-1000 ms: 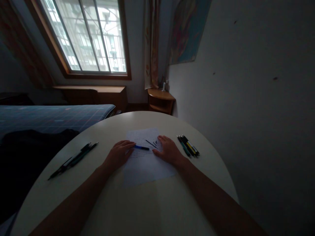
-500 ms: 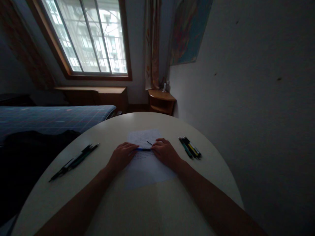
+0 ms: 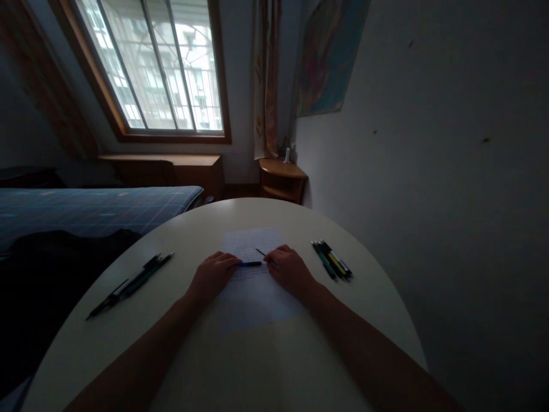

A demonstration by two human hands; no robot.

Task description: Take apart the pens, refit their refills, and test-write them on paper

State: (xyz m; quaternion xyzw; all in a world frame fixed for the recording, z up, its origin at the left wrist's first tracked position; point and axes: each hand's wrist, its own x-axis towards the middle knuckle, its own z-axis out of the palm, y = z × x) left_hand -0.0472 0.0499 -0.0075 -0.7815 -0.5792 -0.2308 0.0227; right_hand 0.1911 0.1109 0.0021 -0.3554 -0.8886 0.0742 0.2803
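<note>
Over the written sheet of paper (image 3: 253,306), my left hand (image 3: 213,276) is closed on one end of a blue and black pen (image 3: 252,264), which lies level and points right. My right hand (image 3: 289,269) is closed at the pen's other side, its fingertips just off the black end. Between its thumb and fingers is a thin dark stick (image 3: 260,252), slanting up to the left; I cannot tell if it is a refill or a slim pen. The right palm hides the rest of it.
Both hands rest over a round pale table (image 3: 240,372). Several dark pens (image 3: 128,286) lie in a bundle at the left, and several green, black and yellow pens (image 3: 332,260) at the right. Beyond the table are a bed (image 3: 141,209), a corner shelf (image 3: 283,169) and a wall (image 3: 407,189).
My right fingertips have drawn back slightly from the black end of the pen, and the right fingers have curled in. My left hand keeps its hold on the pen.
</note>
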